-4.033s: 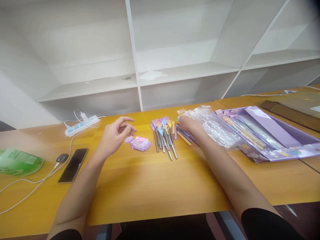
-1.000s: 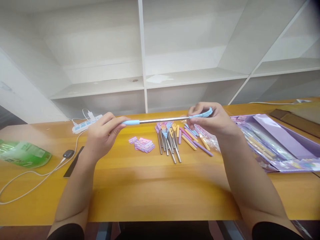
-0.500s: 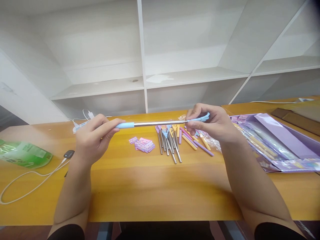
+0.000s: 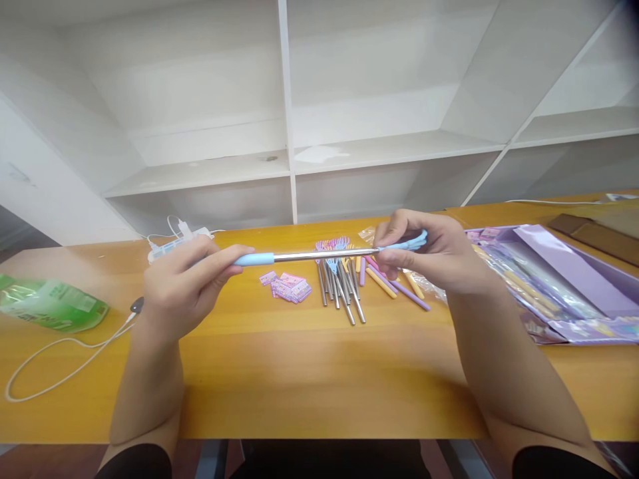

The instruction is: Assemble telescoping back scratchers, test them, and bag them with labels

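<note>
Held level above the table between both hands is an extendable back scratcher [image 4: 319, 255] with a steel rod. My left hand [image 4: 187, 286] is closed around its light blue handle sleeve. The fingers of my right hand [image 4: 426, 246] pinch the other end, by the light blue claw-shaped head, which they partly cover. Behind and below the rod lies a pile of back scratcher rods [image 4: 344, 286] with coloured claw heads. Loose purple, pink and yellow sleeves [image 4: 399, 291] lie to the right of that pile. Small pink-purple printed cards [image 4: 292, 289] sit to its left.
A purple box [image 4: 564, 266] with bagged back scratchers stands at the right, near crumpled clear plastic [image 4: 434, 286]. At the left are a green plastic package [image 4: 54, 306], a white cable [image 4: 64, 342] and a power strip [image 4: 170, 248]. White shelving [image 4: 289, 100] rises behind the wooden table [image 4: 319, 379].
Both hands still grip the back scratcher, which sits slightly lower at the left end and tilts a little more. The whole view has shifted slightly.
</note>
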{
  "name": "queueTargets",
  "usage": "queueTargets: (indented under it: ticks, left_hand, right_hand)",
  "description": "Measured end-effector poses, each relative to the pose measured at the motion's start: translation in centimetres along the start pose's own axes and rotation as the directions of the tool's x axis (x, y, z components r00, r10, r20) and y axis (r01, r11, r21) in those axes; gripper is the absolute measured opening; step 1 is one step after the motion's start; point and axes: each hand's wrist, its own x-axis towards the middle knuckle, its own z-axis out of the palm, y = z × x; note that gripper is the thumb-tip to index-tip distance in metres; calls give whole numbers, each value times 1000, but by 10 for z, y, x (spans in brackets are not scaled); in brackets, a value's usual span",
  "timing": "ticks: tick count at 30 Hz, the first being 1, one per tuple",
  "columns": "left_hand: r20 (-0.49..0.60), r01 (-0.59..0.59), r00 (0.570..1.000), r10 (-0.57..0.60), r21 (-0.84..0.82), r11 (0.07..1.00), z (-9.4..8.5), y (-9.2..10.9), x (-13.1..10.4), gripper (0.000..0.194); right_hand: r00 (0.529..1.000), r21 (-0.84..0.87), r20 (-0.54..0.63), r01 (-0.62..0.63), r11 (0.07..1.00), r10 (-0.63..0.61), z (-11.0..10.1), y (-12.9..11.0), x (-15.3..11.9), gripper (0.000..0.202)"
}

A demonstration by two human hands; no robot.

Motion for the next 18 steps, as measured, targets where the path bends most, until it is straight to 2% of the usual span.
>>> queueTargets:
  ticks: [7,18]
  left_hand:
    - [31,-17,999,19,-61,998,21,7,2,34]
    - [46,-17,999,19,-60,998,17,9,1,34]
  right_hand:
    - [1000,42,17,-13,999,12,12,3,-1,20]
    - [998,50,51,-31,998,28,17,3,1,20]
